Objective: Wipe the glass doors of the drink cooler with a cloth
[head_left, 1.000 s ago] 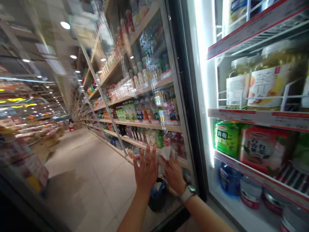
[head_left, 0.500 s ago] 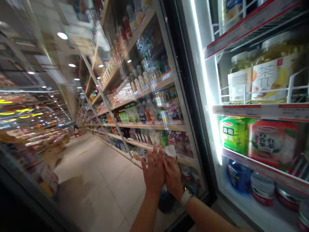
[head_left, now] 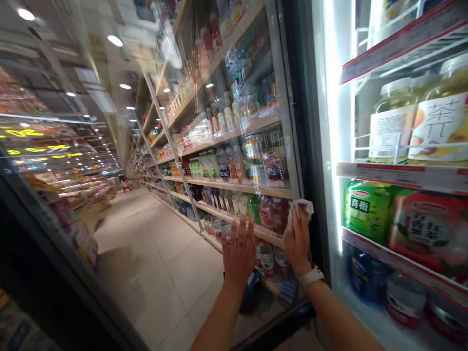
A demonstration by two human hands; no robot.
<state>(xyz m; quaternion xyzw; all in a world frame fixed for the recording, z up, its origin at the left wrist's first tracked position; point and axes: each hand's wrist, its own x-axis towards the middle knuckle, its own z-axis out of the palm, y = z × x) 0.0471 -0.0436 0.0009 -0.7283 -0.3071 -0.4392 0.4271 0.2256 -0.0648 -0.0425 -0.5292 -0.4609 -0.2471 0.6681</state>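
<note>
A glass cooler door (head_left: 146, 273) with a dark frame stands in front of me. My left hand (head_left: 239, 251) lies flat on the glass, fingers spread and pointing up, holding nothing. Farther right, my right hand (head_left: 298, 239) presses a crumpled white cloth (head_left: 306, 206) against the glass, close to the door's dark side frame (head_left: 310, 146). Part of the cloth is hidden beneath the palm and fingers. A pale-banded watch (head_left: 312, 276) sits on my right wrist.
To the right, lit cooler shelves (head_left: 402, 175) carry bottles, a green drink pack (head_left: 367, 209) and a red one (head_left: 427, 226). Shelves of bottles (head_left: 226, 165) show in the glass. A tiled aisle floor (head_left: 146, 234) stretches away at left.
My right hand has slid right with the cloth, away from my left hand, up to the door frame. My left hand stays on the glass. The view has shifted slightly left.
</note>
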